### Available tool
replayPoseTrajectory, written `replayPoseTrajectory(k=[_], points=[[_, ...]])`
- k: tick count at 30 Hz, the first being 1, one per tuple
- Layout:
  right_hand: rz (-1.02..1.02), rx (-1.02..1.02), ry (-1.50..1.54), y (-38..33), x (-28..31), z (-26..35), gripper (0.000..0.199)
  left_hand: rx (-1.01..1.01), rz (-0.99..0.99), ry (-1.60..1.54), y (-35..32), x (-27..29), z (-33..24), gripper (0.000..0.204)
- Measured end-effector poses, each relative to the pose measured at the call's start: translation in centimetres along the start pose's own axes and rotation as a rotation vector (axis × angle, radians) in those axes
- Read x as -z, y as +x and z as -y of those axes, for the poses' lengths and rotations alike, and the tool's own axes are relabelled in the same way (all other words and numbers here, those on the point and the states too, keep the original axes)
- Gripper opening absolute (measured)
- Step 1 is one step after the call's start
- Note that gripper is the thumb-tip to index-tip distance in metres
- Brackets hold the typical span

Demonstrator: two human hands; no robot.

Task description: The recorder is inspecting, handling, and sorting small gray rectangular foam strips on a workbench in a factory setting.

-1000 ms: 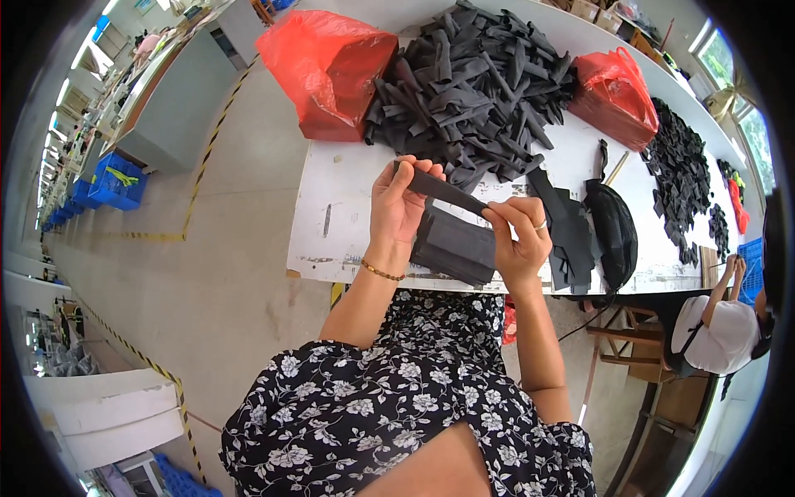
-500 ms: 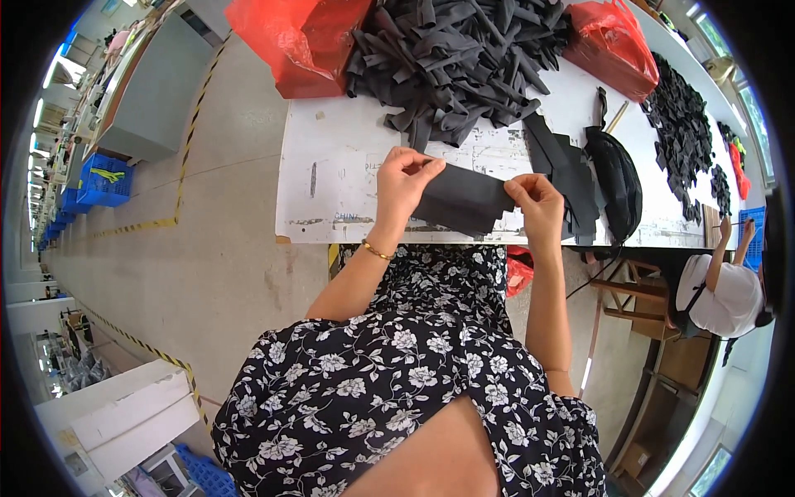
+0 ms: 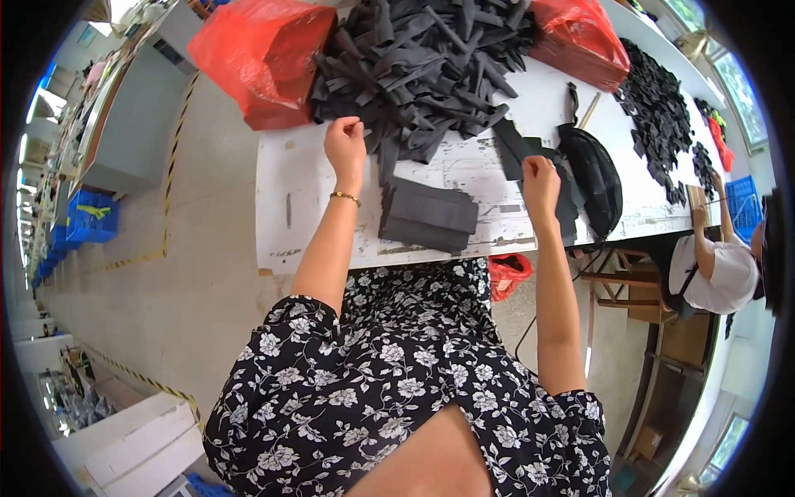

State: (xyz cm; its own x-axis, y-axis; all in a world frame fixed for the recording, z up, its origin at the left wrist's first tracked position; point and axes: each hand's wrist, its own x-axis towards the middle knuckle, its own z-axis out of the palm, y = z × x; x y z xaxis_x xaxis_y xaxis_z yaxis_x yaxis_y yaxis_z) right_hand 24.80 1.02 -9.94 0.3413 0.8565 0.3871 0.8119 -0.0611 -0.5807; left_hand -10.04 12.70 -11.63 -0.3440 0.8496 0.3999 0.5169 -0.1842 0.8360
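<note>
Left fingers [image 3: 354, 126]: curled in toward the palm, thumb against them; whether they pinch anything cannot be told.
Right fingers [image 3: 532, 166]: bent and bunched over dark cloth; a grip on it cannot be made out.
Left hand [image 3: 343, 149]: raised at the front left of the pile, near a red bag; contact is unclear.
Right hand [image 3: 542, 189]: above the strips [image 3: 511, 153], well apart from the left.
Bracelet [image 3: 346, 198]: beaded, around the left wrist.
Stack [image 3: 428, 215]: dark, flat pieces on the table between the two forearms, close to the front edge, their ends slightly uneven.
Pouch [image 3: 595, 182]: black, lying just right of the strips, with a pale stick [image 3: 590, 112] behind it.
Pile [image 3: 422, 74]: a heap of dark, narrow cloth pieces beyond the hands, flanked by a left red bag [image 3: 269, 62] and a right red bag [image 3: 582, 41].
Table [image 3: 277, 186]: white, its surface scuffed.
Second pile [image 3: 657, 108]: smaller dark pieces spread at the far right.
Co-worker [image 3: 714, 277]: in a white top at the right, forearms over the table, near a blue basket [image 3: 744, 207].
Floor [image 3: 211, 224]: grey, marked with striped tape at the left.
</note>
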Motion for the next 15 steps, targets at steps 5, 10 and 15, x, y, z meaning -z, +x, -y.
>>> replayPoseTrajectory(k=[5, 10, 15], points=[[-0.122, 0.316, -0.561, 3.7, -3.9, 0.5, 0.014, 0.028, 0.306, 0.303, 1.7, -2.6, 2.3, 0.023], [0.354, 0.449, -0.842, 4.3, -5.4, -2.5, 0.014, 0.164, 0.447, 0.143, 1.7, -1.4, 1.9, 0.025], [0.285, 0.368, -0.792, 4.0, -2.5, -2.5, 0.018, 0.254, 0.428, -0.067, -0.4, 2.4, 2.5, 0.027]])
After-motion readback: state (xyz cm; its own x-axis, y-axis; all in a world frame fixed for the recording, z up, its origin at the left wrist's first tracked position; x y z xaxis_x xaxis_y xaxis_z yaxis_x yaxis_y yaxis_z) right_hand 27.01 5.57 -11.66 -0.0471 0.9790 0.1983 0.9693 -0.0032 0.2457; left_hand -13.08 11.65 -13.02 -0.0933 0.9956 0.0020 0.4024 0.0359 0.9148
